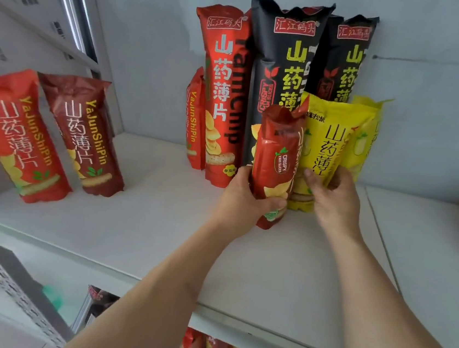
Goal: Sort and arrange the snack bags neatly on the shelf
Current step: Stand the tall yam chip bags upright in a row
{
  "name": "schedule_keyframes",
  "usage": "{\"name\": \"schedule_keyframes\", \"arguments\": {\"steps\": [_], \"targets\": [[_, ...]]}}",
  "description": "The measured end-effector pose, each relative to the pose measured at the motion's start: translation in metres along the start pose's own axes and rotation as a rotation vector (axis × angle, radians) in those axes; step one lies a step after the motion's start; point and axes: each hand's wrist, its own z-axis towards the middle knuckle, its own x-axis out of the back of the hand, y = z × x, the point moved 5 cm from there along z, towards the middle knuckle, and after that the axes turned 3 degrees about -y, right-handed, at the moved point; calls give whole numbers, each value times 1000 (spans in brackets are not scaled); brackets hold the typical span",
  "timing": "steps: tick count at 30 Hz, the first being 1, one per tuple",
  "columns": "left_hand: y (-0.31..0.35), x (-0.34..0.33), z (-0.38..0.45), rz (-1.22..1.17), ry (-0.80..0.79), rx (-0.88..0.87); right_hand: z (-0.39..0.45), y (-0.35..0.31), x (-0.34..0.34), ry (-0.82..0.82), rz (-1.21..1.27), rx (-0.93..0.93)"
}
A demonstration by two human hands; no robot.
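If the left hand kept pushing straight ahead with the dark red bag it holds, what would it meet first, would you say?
Probably the tall black yam-chip bag standing right behind the small dark red crisp bag that the left hand grips; depth is hard to judge, so the gap is unclear.

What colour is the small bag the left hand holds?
Dark red glossy small snack bag, best in the head view.
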Motion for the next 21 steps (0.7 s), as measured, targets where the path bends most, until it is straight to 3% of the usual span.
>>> {"name": "schedule_keyframes", "arguments": {"steps": [5,10,21], "targets": [[-9,28,-13,-67,-60,8,-10,-5,-1,-29,-4,-7],[-27,82,-32,-42,17,64,-38,-19,-13,-140,-19,52],[-60,203,-65,135,144,92,-82,-73,-133,-451,166,122]]}}
